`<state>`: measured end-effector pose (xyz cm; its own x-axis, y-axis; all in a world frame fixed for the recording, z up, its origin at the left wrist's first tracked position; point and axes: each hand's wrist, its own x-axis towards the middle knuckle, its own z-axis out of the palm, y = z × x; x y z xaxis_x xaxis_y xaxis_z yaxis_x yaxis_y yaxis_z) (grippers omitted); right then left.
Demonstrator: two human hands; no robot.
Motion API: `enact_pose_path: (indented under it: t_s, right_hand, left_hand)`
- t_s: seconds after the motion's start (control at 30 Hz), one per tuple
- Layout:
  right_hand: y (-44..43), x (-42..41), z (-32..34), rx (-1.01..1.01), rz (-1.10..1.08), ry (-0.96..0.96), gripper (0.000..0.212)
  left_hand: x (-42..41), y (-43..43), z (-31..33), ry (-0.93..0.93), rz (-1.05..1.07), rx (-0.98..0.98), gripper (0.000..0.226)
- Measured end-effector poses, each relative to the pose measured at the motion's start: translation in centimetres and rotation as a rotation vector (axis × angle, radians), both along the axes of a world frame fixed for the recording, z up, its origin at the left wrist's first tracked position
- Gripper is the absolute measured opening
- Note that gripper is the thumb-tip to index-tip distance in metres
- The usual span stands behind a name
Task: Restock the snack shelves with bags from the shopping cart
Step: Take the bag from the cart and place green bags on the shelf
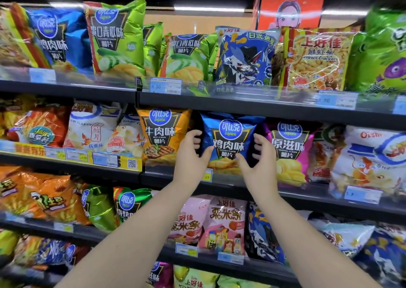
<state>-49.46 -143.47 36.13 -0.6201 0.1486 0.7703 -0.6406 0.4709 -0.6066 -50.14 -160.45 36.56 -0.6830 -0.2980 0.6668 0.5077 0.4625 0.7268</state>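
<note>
- Orange-red foil marks a red bag (pixel 44 125) at the far left of the middle shelf (pixel 87 169), with white bags (pixel 94 129) leaning just beside it on the right, above a yellow price strip (pixel 28 148)
- One shelf up, green bags (pixel 116 37) stand upright in a row behind a clear lip
- On the middle shelf the beef bag (pixel 162 133), orange with a grilled-meat picture, stands upright just left of where the left arm reaches in
- The left hand (pixel 192 153) is clamped on the left edge of the blue bag, with its fingers curled round behind the edge and its thumb pressed on the front; the bare forearm rises from the bottom of the view
- The blue bag (pixel 230 142) is upright at the front of the middle shelf, between the beef bag and the pink bag and held from both sides; whether its base rests on the shelf cannot be told
- A price tag (pixel 206 175) sits on the shelf edge under the bag's lower left corner, partly hidden by the left wrist
- The right hand (pixel 258 158) grips the blue bag's right edge, thumb on the lower front and fingers curled at the side, with a dark gap behind them
- The pink bag (pixel 290 147) stands upright just right of that hand
- On the shelf above it, prawn crackers (pixel 314 59) face forward in a clear-fronted packet
- An Oishi bag (pixel 369 155), white with blue, fills the right end of the middle shelf
</note>
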Motion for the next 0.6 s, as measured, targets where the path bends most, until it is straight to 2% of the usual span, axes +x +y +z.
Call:
enact_pose_path:
  t_s: [0.17,0.3,0.4,0.5,0.6]
  right_hand:
    - [-1.1,0.7,0.4,0.133,0.082,0.128,0.036]
    - [-3.9,1.6,0.3,0.136,0.175,0.090,0.038]
    - [-6.6,1.5,-0.2,0.171,0.238,0.091,0.042]
    - [-9.5,0.1,-0.7,0.213,0.274,0.053,0.050]
    - [-12.7,-1.3,-0.9,0.171,0.276,-0.083,0.061]
  left_hand:
    - [1.9,-2.1,-0.1,0.089,0.086,-0.053,0.033]
    - [3.4,-6.0,-0.6,0.166,0.178,-0.068,0.030]
    - [2.9,-10.2,-1.1,0.117,0.251,-0.028,0.034]
    - [1.2,-13.7,-1.0,0.036,0.153,0.012,0.047]
    - [-0.1,-15.4,-0.8,0.021,-0.124,0.063,0.057]
